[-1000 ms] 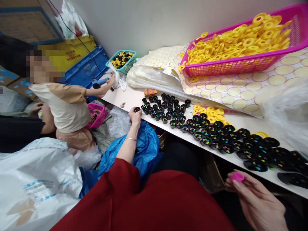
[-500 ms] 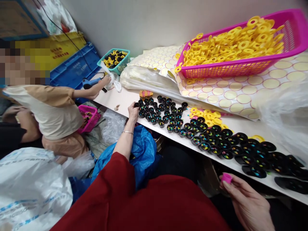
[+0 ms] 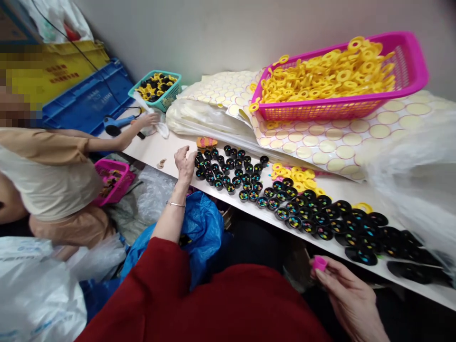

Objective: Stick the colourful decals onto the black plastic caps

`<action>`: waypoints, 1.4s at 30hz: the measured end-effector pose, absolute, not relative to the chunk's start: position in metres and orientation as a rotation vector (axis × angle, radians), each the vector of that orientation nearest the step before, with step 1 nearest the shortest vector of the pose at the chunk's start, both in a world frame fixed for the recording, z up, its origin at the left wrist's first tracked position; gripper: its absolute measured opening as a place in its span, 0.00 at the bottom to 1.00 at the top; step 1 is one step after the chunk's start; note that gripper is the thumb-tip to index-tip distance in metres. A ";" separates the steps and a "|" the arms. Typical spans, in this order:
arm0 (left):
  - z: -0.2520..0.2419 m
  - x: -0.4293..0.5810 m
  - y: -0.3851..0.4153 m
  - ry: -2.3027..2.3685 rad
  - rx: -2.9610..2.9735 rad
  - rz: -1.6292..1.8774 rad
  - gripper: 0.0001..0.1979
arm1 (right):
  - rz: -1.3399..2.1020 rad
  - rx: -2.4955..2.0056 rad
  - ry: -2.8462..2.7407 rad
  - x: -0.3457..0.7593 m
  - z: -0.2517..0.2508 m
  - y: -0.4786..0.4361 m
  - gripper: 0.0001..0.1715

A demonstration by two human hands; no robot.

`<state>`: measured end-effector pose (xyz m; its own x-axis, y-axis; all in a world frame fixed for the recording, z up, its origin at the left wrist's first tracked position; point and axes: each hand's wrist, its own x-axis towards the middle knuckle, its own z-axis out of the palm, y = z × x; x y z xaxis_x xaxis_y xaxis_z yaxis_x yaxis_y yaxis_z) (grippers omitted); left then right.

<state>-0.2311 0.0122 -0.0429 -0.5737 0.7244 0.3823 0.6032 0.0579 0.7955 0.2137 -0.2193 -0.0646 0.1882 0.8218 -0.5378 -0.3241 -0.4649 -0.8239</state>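
Note:
My left hand (image 3: 184, 164) is at the left end of a group of small round black cups (image 3: 236, 181) on the white table. Its fingers are bent and apart, and nothing shows in them; the fingertips are partly hidden beside the nearest cups. Small coloured pieces lie in many of these cups. Below the table's front edge, my right hand (image 3: 351, 294) pinches a small pink cup (image 3: 320, 263) between thumb and fingers. An orange and pink object (image 3: 206, 143) lies just behind the cups nearest my left hand.
A pink basket (image 3: 342, 111) heaped with yellow rings stands at the back on sheets printed with circles (image 3: 313, 135). Loose yellow rings (image 3: 295, 176) lie behind the cups. At left, another person's hand (image 3: 149, 119) touches a plastic bag near a teal basket (image 3: 171, 97) and blue tool (image 3: 113, 126).
My left hand has lifted a little from the end cups, and its fingers have spread. My right hand keeps the pink cup. The whole view has shifted as my head turned slightly right.

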 end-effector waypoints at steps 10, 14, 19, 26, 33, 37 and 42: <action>-0.003 -0.062 0.045 1.766 2.365 0.487 0.08 | 1.557 -1.402 -0.561 0.218 -0.062 -0.224 0.20; -0.016 -0.031 0.054 1.893 2.288 0.261 0.11 | 1.503 -1.412 -0.529 0.225 -0.067 -0.231 0.20; -0.023 -0.023 0.064 1.930 2.271 0.148 0.10 | 1.482 -1.422 -0.477 0.230 -0.074 -0.235 0.21; -0.010 -0.035 0.075 2.108 2.154 0.001 0.12 | 1.459 -1.397 -0.432 0.231 -0.074 -0.230 0.23; 0.003 -0.045 0.057 1.831 2.431 0.165 0.11 | 1.426 -1.396 -0.426 0.235 -0.076 -0.235 0.25; 0.000 -0.045 0.043 1.543 2.563 0.049 0.10 | 1.421 -1.384 -0.503 0.234 -0.077 -0.234 0.25; -0.006 -0.044 0.041 1.648 2.527 -0.061 0.09 | 1.419 -1.385 -0.495 0.235 -0.079 -0.234 0.23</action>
